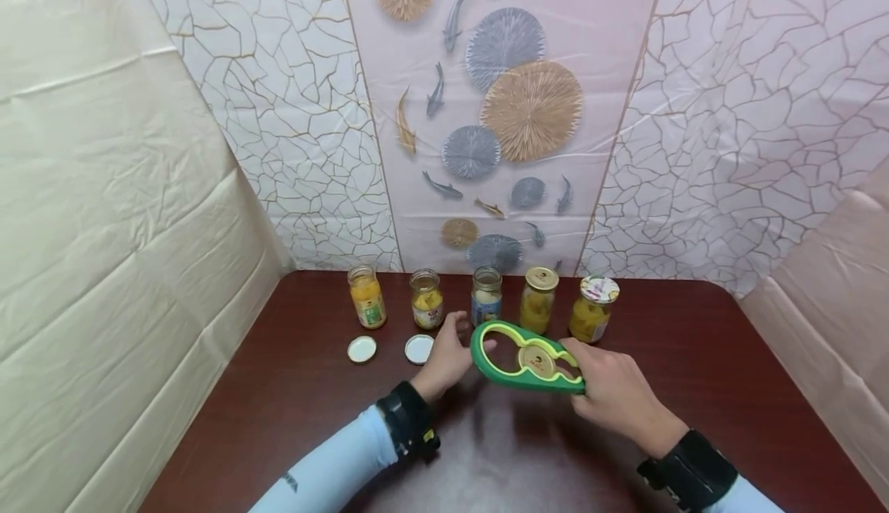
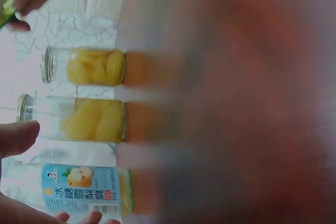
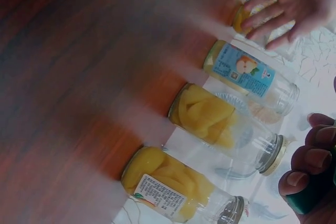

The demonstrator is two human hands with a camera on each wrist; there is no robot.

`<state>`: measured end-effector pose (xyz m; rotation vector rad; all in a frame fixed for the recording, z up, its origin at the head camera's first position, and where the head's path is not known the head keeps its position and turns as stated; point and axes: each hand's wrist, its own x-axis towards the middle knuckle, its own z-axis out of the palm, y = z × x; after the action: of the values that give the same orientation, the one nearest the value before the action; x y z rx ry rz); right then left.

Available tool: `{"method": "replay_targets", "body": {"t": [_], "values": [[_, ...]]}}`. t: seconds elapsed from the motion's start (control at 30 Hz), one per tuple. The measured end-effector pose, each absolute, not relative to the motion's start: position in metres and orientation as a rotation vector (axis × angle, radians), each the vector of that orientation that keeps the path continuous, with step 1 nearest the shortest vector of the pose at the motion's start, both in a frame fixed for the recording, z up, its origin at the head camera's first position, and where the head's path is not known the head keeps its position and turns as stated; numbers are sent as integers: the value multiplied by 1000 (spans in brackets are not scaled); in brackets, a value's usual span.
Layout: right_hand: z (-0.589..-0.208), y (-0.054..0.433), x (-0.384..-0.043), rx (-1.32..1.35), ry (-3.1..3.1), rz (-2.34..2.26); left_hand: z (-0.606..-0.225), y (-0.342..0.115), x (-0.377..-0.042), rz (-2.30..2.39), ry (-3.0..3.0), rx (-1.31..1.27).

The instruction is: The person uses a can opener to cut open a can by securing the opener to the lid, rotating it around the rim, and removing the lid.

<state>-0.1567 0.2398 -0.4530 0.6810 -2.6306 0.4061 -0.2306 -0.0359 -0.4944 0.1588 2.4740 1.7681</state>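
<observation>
My right hand (image 1: 618, 393) grips the end of a green jar opener (image 1: 510, 379), held up above the table. A gold lid (image 1: 537, 361) shows inside the opener's middle opening. My left hand (image 1: 447, 359) has loosely extended fingers and is in front of an uncapped jar with a blue pear label (image 1: 488, 306). In the left wrist view, its thumb and fingertips are around that blue-labelled jar (image 2: 81, 190); whether they touch it I cannot tell. Right of that jar stand a gold-capped jar of yellow fruit (image 1: 536, 308) and a jar with a patterned lid (image 1: 590, 318).
Two more uncapped jars stand left in the row: one with orange fruit (image 1: 366, 297), one with yellow fruit (image 1: 427, 305). Before them lie two lids, one (image 1: 362, 349) farther left, the other (image 1: 418, 349) beside my left hand. A patterned curtain (image 1: 312, 150) hangs behind the dark red table (image 1: 278, 420).
</observation>
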Motion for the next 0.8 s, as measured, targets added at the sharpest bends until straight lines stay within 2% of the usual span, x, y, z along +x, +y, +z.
{"method": "replay_targets", "body": {"t": [0.2,0.4,0.8], "values": [[-457,241,-157,688,-2623,411,-501,-56,-203,1854,2450,182],[-457,239,-159,682,-2633,418,-502,-66,-189,1948,2349,260],[-465,228,-158,698,-2627,477,-492,-54,-172,2031,1860,460]]}}
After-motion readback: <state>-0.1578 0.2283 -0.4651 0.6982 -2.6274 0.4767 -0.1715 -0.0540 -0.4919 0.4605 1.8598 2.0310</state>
